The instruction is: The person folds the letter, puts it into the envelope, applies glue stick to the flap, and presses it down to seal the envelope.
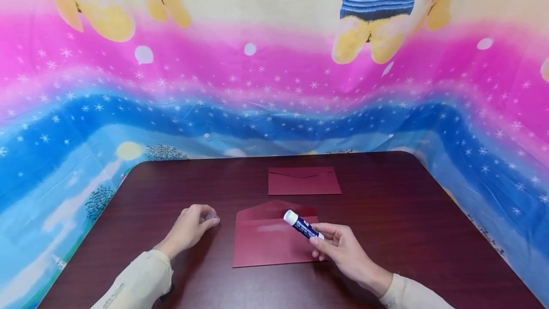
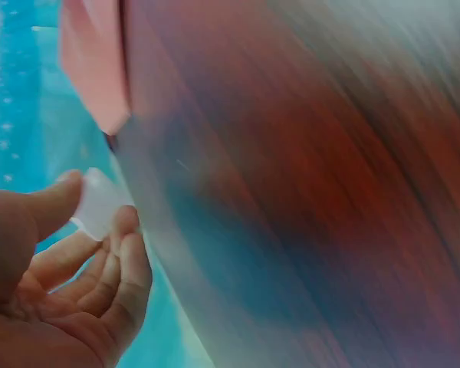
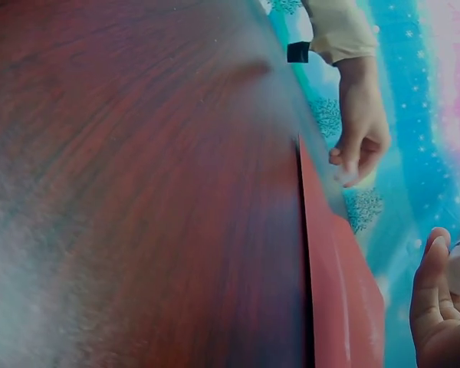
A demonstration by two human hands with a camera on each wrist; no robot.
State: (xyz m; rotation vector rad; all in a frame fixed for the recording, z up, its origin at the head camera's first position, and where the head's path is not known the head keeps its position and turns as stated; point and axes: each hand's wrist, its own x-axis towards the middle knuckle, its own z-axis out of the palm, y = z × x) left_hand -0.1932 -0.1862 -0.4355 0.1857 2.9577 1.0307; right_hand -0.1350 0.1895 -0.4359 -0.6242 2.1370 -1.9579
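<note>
My right hand (image 1: 349, 256) pinches a glue stick (image 1: 303, 225) with a dark blue label, its white end tilted up and to the left. Under it lies a dark red envelope (image 1: 261, 249) with its flap (image 1: 271, 210) unfolded toward the back; a pale, shiny smear crosses its upper part. To the envelope's left, my left hand (image 1: 188, 228) pinches a small translucent cap (image 2: 100, 205) between thumb and fingers, a little above the table. Part of the envelope's right side is hidden behind the glue stick and right hand.
A second dark red envelope (image 1: 304, 185), flap folded down, lies farther back on the brown wooden table (image 1: 206, 180). Behind the table's far edge and along its sides hangs a colourful printed cloth (image 1: 266, 75).
</note>
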